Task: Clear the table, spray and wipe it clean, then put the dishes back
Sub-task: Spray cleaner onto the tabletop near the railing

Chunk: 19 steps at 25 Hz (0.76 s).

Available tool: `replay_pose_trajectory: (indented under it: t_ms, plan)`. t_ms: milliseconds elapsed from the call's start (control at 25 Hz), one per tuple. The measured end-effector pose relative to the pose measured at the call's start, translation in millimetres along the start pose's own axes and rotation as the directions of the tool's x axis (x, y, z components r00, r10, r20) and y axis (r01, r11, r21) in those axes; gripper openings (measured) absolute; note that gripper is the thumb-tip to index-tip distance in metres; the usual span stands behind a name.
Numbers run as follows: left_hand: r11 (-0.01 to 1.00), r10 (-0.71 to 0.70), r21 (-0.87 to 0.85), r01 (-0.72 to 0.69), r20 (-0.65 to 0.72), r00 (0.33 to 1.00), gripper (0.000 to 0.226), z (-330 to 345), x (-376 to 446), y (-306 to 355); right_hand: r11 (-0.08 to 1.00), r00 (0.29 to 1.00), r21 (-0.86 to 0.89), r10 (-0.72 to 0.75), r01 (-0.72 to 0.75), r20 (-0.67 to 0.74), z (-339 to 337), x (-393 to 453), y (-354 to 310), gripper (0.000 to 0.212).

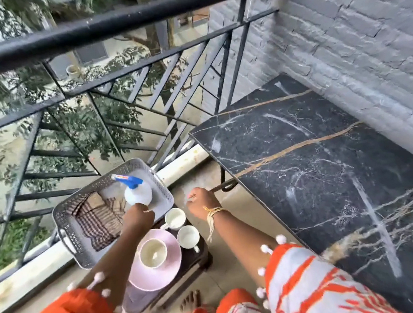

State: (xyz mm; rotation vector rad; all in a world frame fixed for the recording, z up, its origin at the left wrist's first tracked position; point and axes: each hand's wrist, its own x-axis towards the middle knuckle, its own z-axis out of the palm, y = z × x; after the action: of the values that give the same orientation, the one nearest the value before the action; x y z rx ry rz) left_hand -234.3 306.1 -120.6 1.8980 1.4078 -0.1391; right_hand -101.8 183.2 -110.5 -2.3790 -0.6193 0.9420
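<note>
The left hand (138, 216) grips the spray bottle (137, 191) in the tray (72, 228) at nine o'clock of the bare worktop (321, 166), the right hand (202, 202) curled, holding nothing visible; lifting carelessly could knock the cups (175, 219) off the crowded stool (188, 265).

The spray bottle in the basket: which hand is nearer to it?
Left. The left hand is right at the base of the spray bottle in the basket. The right hand is off to the bottle's right, outside the basket.

Glossy marble table (308, 168), perforated plastic tray (77, 227), checked cloth (97, 219)
</note>
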Motion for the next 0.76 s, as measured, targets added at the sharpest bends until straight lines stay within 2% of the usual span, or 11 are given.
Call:
replay_pose_trajectory:
  t_ms: [240,480,600,760]
  plan:
    - [0.991,-0.115,-0.066,0.117,0.026,0.993,0.038,-13,41,-36,0.992,0.981,-0.013,-0.12,0.123,0.15,61,51,-52,0.05]
    - [0.978,-0.205,-0.031,0.205,0.001,0.979,0.035,4,99,-79,0.986,0.983,0.072,-0.155,0.149,0.095,129,119,-68,0.069]
    - [0.952,-0.302,0.036,0.304,-0.058,0.952,0.037,21,125,-104,0.962,0.97,0.139,-0.242,0.236,0.025,153,141,-69,0.063]
    - [0.92,-0.362,0.086,0.381,-0.18,0.915,0.047,40,139,-119,0.896,0.915,0.186,-0.385,0.402,-0.122,166,158,-59,0.027]
